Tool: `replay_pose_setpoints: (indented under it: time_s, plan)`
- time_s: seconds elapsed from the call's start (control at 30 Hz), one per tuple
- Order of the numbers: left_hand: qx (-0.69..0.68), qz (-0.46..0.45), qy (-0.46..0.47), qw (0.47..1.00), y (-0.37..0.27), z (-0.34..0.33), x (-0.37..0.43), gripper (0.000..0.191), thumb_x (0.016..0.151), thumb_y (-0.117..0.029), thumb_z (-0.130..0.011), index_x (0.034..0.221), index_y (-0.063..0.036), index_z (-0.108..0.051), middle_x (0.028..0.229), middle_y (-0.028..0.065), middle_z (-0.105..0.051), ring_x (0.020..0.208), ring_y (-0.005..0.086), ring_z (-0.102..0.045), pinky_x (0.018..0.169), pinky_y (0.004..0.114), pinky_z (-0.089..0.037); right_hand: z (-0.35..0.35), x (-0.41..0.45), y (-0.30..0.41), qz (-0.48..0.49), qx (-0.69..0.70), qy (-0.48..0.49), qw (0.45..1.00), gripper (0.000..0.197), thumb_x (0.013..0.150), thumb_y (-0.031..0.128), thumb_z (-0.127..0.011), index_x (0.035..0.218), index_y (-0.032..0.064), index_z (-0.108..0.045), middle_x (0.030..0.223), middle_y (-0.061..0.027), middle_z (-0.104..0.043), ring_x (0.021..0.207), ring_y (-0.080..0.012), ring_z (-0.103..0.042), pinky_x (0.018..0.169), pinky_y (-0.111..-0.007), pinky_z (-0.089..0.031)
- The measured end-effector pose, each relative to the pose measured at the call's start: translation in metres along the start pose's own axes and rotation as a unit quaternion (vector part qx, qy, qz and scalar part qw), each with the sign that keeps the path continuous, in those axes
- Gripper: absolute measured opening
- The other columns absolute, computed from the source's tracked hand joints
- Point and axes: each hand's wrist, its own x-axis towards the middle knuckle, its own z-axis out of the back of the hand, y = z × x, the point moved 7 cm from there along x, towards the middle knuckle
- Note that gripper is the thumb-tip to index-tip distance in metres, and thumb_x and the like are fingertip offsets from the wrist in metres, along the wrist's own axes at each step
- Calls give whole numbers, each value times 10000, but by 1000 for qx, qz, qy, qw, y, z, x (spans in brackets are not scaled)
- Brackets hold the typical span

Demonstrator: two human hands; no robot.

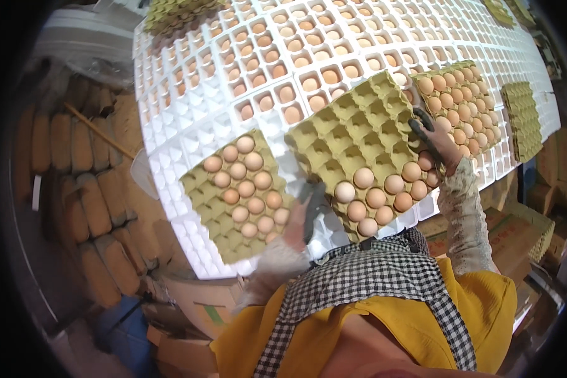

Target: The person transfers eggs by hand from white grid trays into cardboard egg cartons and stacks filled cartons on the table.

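Observation:
A moulded pulp egg tray (359,123) is between my hands, with bare cups over its far part and several brown eggs (375,198) grouped along its near edge. My left hand (309,212), its fingers covered in dark grey, grips the tray's near left side. On the opposite side, my right hand (434,137) clasps the right edge, thumb and fingers partly hidden. Left of it lies a second pulp tray (212,241), partly filled with eggs (246,189). A fuller tray of eggs (465,111) sits just beyond my right hand.
White foam egg trays (167,177) cover the work surface, many cups holding eggs (264,41). Pulp trays are stacked at the far left (182,14) and right (523,120). Cardboard boxes (203,302) stand below the near edge. Filled sacks (94,203) lie on the floor at left.

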Motion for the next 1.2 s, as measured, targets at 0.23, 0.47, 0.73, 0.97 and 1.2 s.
replay_pose_setpoints:
  time_s: [0.23, 0.47, 0.73, 0.97, 1.2]
  plan:
    - [-182, -120, 0, 976, 38, -38, 6, 467, 940, -253, -578, 1312, -21, -419, 1158, 74, -541, 1029, 172, -531, 889, 301, -451, -20, -12, 24, -25, 130, 108, 985, 427, 911, 286, -625, 1219, 20, -497, 1026, -17, -561, 862, -90, -519, 730, -227, -429]
    - [-362, -102, 53, 925, -4, 47, -102, 513, 953, -496, -425, 1212, -61, -511, 1197, 181, -577, 891, 348, -653, 640, 532, -568, -99, -73, 90, 33, 84, 101, 991, 662, 842, 301, -700, 1306, -68, -406, 1141, -132, -577, 996, -172, -560, 854, -280, -473]
    - [-251, 76, 244, 934, -92, 191, -170, 479, 980, -387, -390, 1306, -40, -444, 1318, 237, -491, 1155, 342, -559, 992, 538, -438, -296, -75, 130, 107, -25, 96, 989, 672, 737, 312, -718, 1220, -58, -432, 1184, -316, -470, 1115, -437, -497, 966, -446, -415]
    - [-141, 8, -1, 990, -88, 92, -168, 512, 978, -453, -349, 1272, -51, -469, 1279, 240, -516, 1075, 356, -597, 886, 559, -508, -256, -52, 93, 152, 33, 176, 972, 643, 795, 326, -703, 1294, -1, -464, 1192, -214, -577, 1047, -304, -597, 929, -370, -465]
    - [22, -147, -159, 976, -114, 11, -176, 518, 973, -457, -350, 1237, -38, -502, 1230, 223, -553, 1010, 330, -622, 820, 523, -544, 115, -32, 49, 173, 33, -290, 941, 339, 848, 244, -613, 1131, 58, -626, 1049, -123, -661, 931, -217, -628, 801, -343, -491]
